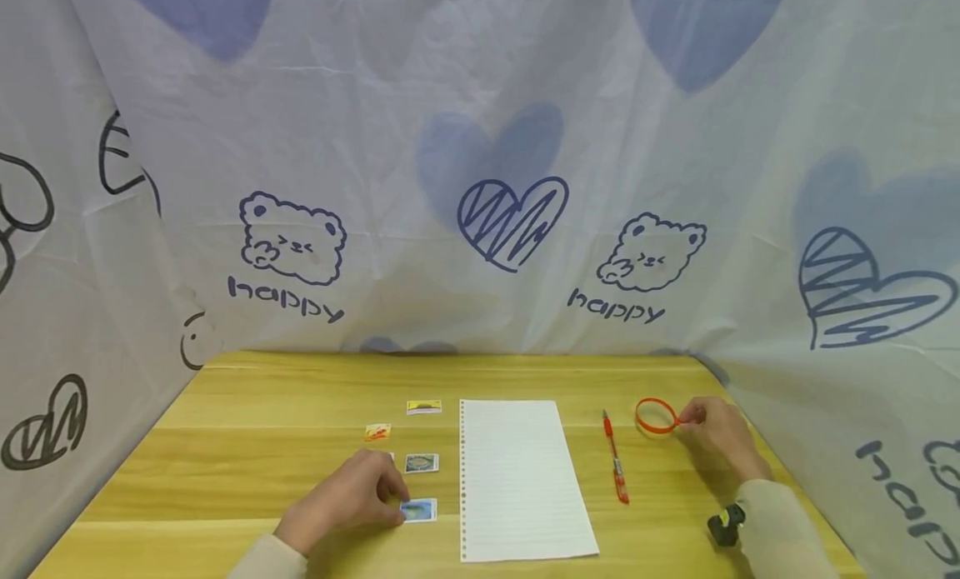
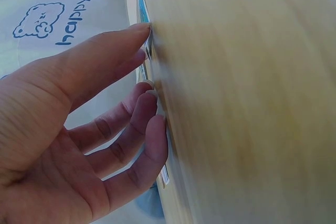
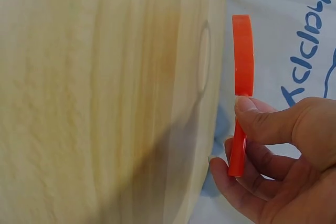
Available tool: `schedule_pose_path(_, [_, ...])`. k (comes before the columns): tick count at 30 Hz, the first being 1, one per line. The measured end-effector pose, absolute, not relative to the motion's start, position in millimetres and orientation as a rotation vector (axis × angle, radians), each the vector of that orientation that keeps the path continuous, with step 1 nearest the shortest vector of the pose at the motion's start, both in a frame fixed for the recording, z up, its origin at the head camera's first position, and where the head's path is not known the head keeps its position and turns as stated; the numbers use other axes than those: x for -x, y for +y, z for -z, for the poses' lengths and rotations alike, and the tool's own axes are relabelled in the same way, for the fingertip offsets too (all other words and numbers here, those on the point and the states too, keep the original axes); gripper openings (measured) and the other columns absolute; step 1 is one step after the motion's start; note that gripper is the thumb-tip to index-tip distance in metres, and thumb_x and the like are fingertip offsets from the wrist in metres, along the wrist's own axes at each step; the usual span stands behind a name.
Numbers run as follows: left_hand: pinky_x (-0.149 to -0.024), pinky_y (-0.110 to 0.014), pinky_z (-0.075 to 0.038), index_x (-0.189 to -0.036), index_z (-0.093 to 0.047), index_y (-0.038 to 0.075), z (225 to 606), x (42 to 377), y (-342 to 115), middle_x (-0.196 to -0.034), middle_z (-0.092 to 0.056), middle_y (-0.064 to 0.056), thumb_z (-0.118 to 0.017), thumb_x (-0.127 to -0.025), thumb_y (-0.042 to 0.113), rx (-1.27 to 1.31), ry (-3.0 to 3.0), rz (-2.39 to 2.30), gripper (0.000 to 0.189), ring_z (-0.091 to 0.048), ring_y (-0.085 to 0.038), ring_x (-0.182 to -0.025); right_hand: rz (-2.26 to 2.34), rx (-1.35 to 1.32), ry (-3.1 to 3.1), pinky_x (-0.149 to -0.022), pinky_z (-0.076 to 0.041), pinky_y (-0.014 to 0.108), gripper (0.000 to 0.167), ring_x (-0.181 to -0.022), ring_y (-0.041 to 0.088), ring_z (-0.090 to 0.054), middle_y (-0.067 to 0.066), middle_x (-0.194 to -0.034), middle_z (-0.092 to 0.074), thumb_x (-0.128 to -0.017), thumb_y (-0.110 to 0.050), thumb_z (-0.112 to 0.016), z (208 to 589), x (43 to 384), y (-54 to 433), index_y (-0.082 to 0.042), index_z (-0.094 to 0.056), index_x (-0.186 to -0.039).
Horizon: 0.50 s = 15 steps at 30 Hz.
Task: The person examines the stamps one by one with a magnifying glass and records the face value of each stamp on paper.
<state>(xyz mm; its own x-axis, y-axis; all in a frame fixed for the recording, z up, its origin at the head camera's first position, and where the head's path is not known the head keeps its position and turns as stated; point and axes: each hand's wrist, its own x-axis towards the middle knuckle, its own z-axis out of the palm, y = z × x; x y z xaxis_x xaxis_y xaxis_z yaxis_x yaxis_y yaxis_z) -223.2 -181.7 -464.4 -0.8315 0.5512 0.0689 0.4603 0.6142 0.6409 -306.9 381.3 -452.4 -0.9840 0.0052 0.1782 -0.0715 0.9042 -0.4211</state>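
In the head view my left hand [image 1: 348,497] pinches the left end of a small blue stamp [image 1: 422,510] with thumb and index finger. The stamp lies at or very near the table top. The left wrist view shows the thumb and index fingertips at the stamp's edge [image 2: 143,6], the other fingers of the left hand [image 2: 79,124] loosely bent. My right hand [image 1: 722,433] holds a red-orange magnifying glass [image 1: 640,412] by its handle, above the table's right side. In the right wrist view the magnifying glass [image 3: 243,56] is seen edge-on, pinched by the right hand [image 3: 283,156].
A dark-pictured stamp [image 1: 422,463], a yellow stamp [image 1: 423,407] and an orange-red stamp [image 1: 377,432] lie beyond the left hand, which partly covers another. A lined white sheet [image 1: 521,479] lies mid-table, with a red pen [image 1: 615,458] right of it. Printed cloth [image 1: 405,254] hangs behind.
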Motion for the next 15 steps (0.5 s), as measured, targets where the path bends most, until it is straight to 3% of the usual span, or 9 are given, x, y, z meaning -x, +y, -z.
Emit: schedule_pose_path(15, [-0.067, -0.019, -0.051, -0.09, -0.082, 0.01, 462.6, 222.9, -181.8, -0.089, -0.07, 0.002, -0.089, -0.076, 0.012, -0.853, 2.702, -1.008, 0.016, -0.06, -0.005, -0.077, -0.727, -0.001, -2.943, -0.072, -0.052, 0.043, 0.008, -0.085, 0.031, -0.067, 0.018, -0.09, -0.074, -0.084, -0.009, -0.08, 458.1, 309.7, 382.9, -0.005, -0.073, -0.085])
